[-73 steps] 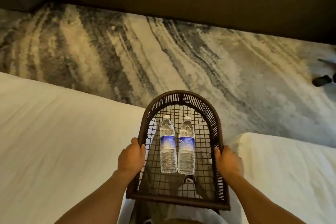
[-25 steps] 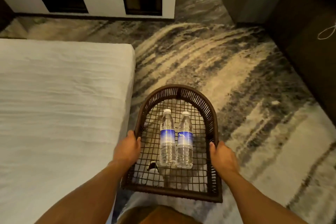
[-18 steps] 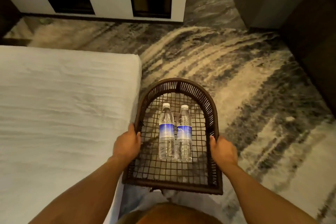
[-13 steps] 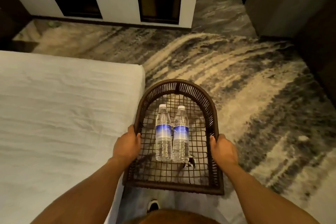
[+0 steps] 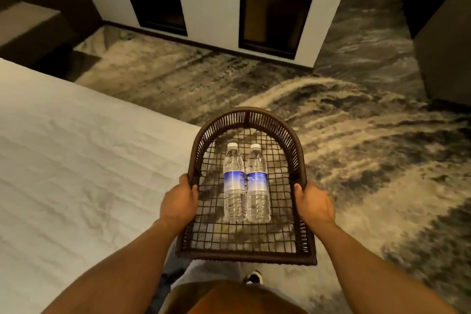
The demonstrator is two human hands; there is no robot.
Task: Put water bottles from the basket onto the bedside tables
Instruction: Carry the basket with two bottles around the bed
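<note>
I carry a dark brown wicker basket (image 5: 248, 116) with an open mesh bottom in front of me. My left hand (image 5: 178, 202) grips its left rim and my right hand (image 5: 314, 205) grips its right rim. Two clear water bottles with blue labels lie side by side in it, caps pointing away from me: the left bottle (image 5: 234, 181) and the right bottle (image 5: 257, 183), touching each other. A dark low piece of furniture (image 5: 28, 25), perhaps a bedside table, stands at the far left beyond the bed.
A white bed (image 5: 76, 173) fills the left side, its corner right beside the basket. Patterned grey and beige carpet (image 5: 369, 148) covers the floor ahead and to the right. A white wall unit with dark panels (image 5: 211, 0) stands ahead, a dark cabinet (image 5: 443, 41) at the right.
The view has turned and moved forward along the bed's foot toward the white wall unit. The bottles shifted slightly in the basket. Both hands kept their grip on the rims.
</note>
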